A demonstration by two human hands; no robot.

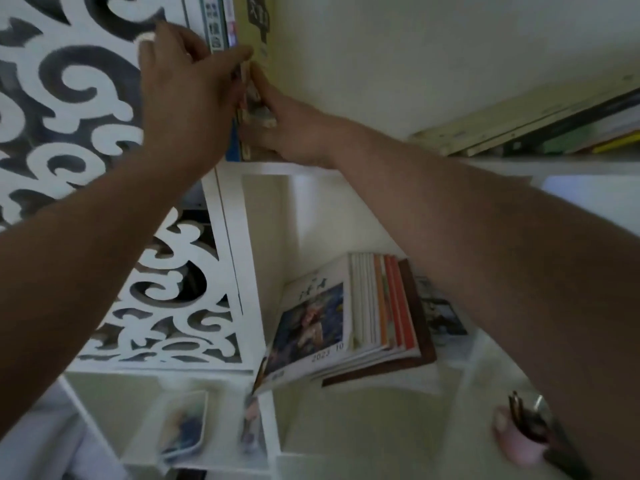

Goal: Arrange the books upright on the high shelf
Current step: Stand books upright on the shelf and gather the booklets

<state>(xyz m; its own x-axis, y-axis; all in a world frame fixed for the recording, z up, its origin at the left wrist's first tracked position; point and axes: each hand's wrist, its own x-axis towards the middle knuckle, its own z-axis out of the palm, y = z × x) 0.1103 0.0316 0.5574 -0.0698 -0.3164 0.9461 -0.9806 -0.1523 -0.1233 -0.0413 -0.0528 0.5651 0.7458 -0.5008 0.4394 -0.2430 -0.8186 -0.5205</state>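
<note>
Fretwork panel: a white side panel (69, 109) cut with dark scrollwork fills the far left, running down beside the shelf unit.
Left hand: the left hand (183, 95) reaches up against the standing books, fingers spread flat over their spines; the grip is a pressing hold on the books rather than a closed fist.
Upright books: a few books (221, 26) stand on the high shelf (277, 166), tight against the panel, with a taller olive-yellow book (259, 26) just to their right.
Thin book: a slim book (247, 109) stands between the two hands, its lower edge at the shelf board, touching the row.
Right hand: the right hand (294, 133) comes in from the right, fingers and thumb clamped on the slim book's lower part.
Lower compartment: below, a pile of magazines (349, 317) leans at a slant, a cover marked 2023 in front.
Small trays: lower left, a blurred dish (185, 424) sits in a cubby.
Flat books: at the far right of the high shelf, several books (540, 129) lie on their sides, well apart from the hands.
Pink holder: bottom right, a pink cup (516, 441) with dark handles in it.
</note>
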